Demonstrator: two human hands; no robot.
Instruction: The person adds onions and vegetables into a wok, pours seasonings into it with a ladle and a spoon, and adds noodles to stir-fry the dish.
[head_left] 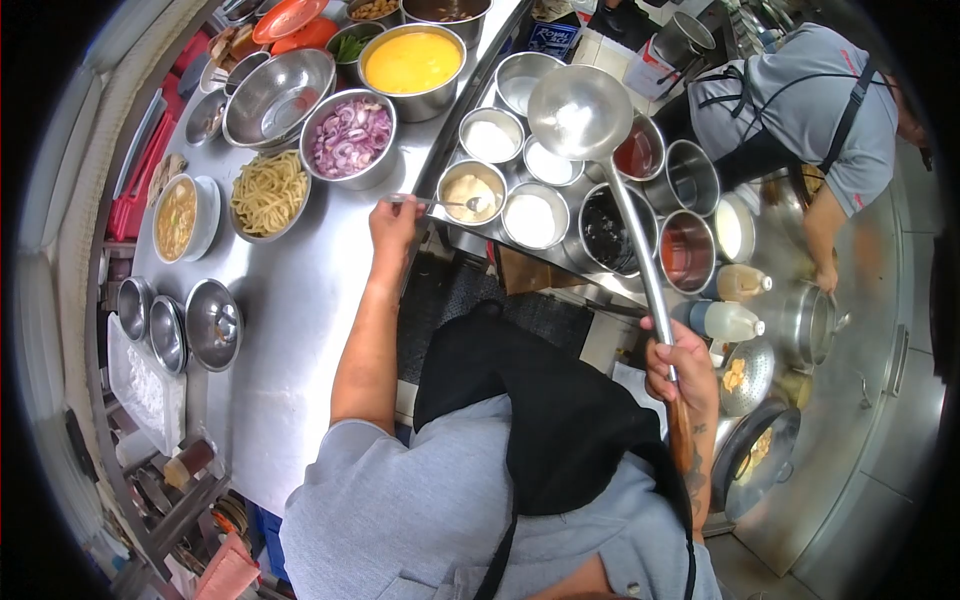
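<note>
My left hand (395,228) is closed around the handle of a small spoon (440,203), whose bowl rests in a metal pot of pale yellowish paste (468,188). My right hand (683,368) grips the long handle of a large ladle (580,112). The ladle's round bowl hangs over the group of metal pots, partly covering some of them. Around the paste pot stand pots of white contents (529,219), a pot of dark sauce (607,232) and pots of red sauce (687,252).
On the left steel counter (290,350) are bowls of red onion (347,139), fries (268,195), yellow liquid (412,60) and soup (177,218). Squeeze bottles (733,321) and a wok (760,460) stand at right. Another person (810,100) works at the upper right.
</note>
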